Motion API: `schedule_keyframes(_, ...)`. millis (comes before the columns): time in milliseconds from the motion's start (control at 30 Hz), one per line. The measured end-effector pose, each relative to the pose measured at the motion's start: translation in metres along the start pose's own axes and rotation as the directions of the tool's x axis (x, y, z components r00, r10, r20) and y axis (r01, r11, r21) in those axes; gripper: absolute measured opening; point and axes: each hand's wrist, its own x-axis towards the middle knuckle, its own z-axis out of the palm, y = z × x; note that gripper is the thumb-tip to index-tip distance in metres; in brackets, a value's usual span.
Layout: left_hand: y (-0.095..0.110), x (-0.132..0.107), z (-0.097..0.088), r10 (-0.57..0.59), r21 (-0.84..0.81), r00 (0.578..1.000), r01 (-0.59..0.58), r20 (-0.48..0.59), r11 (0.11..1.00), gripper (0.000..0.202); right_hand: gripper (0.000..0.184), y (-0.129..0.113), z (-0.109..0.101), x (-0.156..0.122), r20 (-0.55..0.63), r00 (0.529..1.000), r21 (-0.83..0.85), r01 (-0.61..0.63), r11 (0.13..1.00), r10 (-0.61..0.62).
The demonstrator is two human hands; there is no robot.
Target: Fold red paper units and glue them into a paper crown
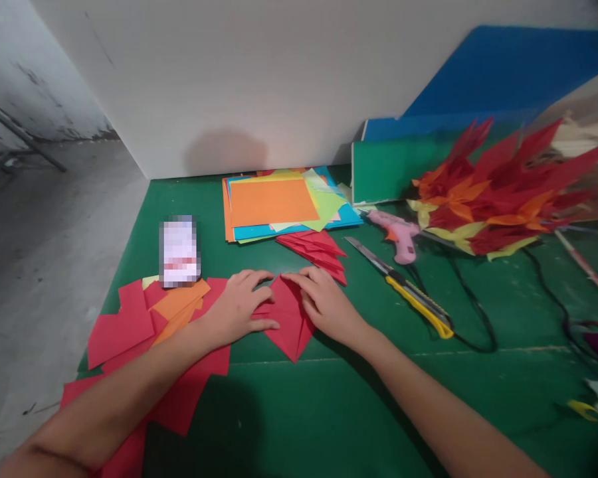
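Note:
A folded sheet of red paper lies on the green table between my hands, one point toward me and creases running down its middle. My left hand rests at its left edge, thumb and fingers spread apart. At the top corner and right edge, my right hand has its fingers bent and closed on the paper. Just beyond is a fan of folded red paper pieces. Loose red sheets and orange folded pieces are spread around and under my left forearm.
A stack of coloured paper lies at the back. To the right are a yellow utility knife with its blade out, a pink glue gun with a black cord, and a red-orange paper flower bunch. A phone stands left.

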Motion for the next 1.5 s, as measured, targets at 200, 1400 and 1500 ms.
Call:
schedule_keyframes(200,0.005,0.0,0.001,-0.079,-0.008,0.997,0.079,-0.004,0.997,0.035,0.028,-0.004,-0.001,0.0,-0.049,0.997,0.061,-0.052,0.997,0.055)
schedule_keyframes(1400,-0.003,0.004,-0.003,-0.314,-0.513,0.903,0.128,-0.294,0.849,0.012,0.035,-0.002,-0.014,0.001,0.109,0.921,0.624,-0.357,0.695,0.374)
schedule_keyframes(1500,-0.004,0.004,-0.002,-0.327,-0.52,0.899,0.138,-0.291,0.843,0.01,0.043,-0.002,-0.015,0.001,0.138,0.906,0.673,-0.383,0.633,0.401)
